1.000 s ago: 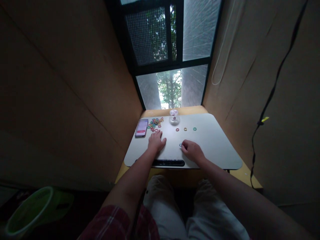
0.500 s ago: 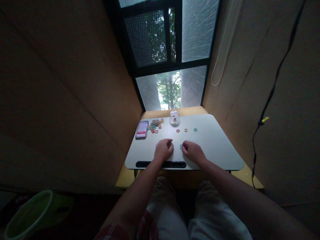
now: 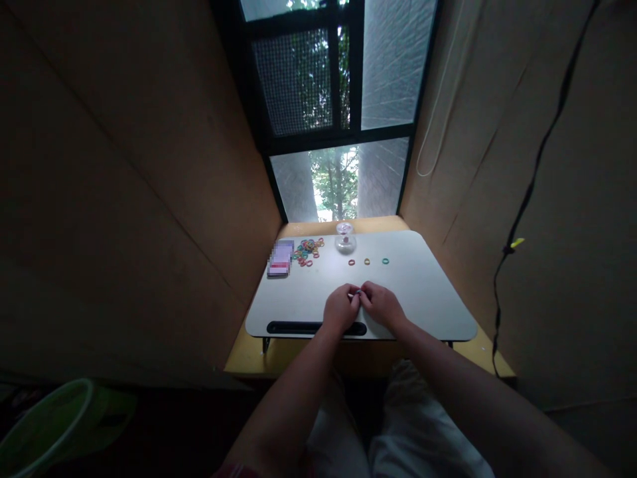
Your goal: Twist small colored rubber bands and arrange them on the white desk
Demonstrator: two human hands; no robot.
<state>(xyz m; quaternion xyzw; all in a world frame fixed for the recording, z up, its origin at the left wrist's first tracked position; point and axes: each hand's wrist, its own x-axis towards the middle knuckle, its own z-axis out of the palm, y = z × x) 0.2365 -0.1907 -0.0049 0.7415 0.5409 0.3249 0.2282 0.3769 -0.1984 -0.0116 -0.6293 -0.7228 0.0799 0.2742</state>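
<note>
Over the front half of the white folding table (image 3: pixel 293 302), my left hand (image 3: pixel 341 308) and my right hand (image 3: pixel 382 303) meet fingertip to fingertip. Both are closed, pinching a small blue hair tie (image 3: pixel 357 293) that the fingers mostly cover. Beyond them a red hair tie (image 3: pixel 352 262), a yellow one (image 3: pixel 367 261) and a green one (image 3: pixel 385 261) lie apart in a row. A loose pile of coloured hair ties (image 3: pixel 308 251) is at the back left.
A clear round container (image 3: pixel 345 243) stands at the back edge. The phone-like object (image 3: pixel 281 259), partly blurred, lies at the left edge. In front is a black slot strip (image 3: pixel 293 327). A green basket (image 3: pixel 74 425) sits low left; a dark cable (image 3: pixel 535 172) hangs right.
My left hand has moved right to meet my right hand and now pinches the blue hair tie too. Before, only the right held it. The view has shifted slightly.
</note>
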